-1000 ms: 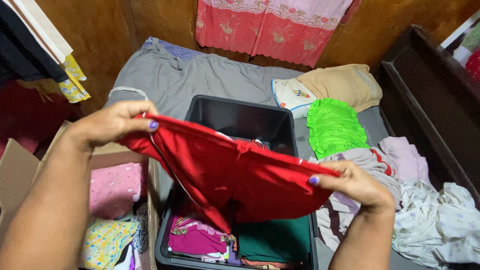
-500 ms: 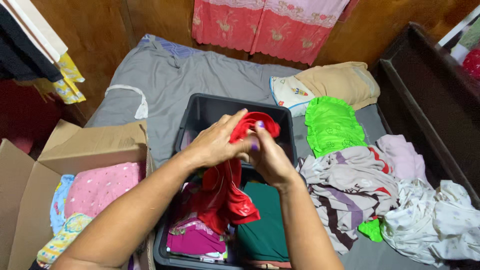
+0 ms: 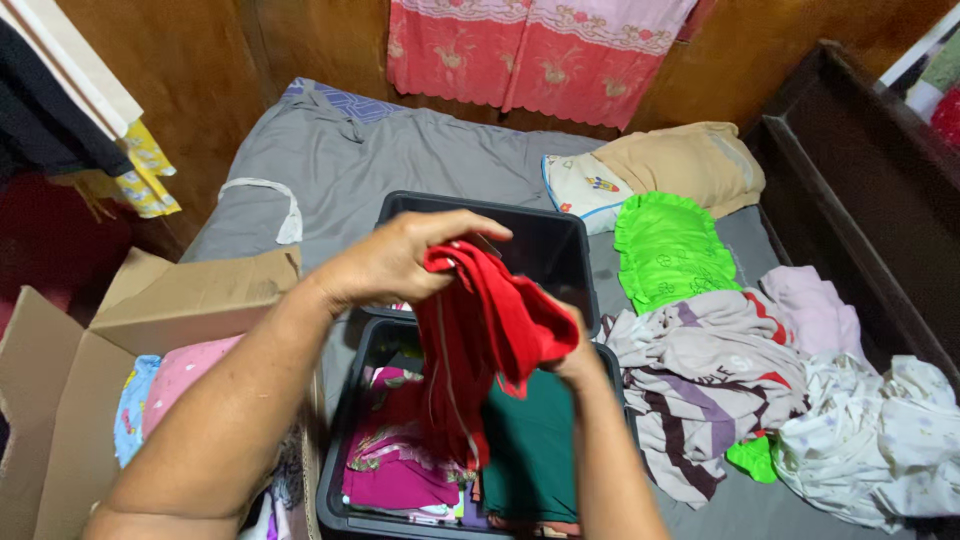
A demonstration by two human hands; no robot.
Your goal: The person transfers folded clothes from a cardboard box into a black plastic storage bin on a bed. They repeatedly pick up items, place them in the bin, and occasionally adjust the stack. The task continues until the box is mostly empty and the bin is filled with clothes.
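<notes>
Grey bedsheet is covering the mattress. Left hand is pinching the top of a red garment; right hand, mostly hidden, is gripping its folded lower edge. Garment is hanging over a dark plastic bin holding folded magenta and green clothes. Cardboard box is holding pink fabric.

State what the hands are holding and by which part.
The left hand pinches the folded red cloth garment at its top edge. The right hand, mostly hidden behind the cloth, supports its lower fold.
</notes>
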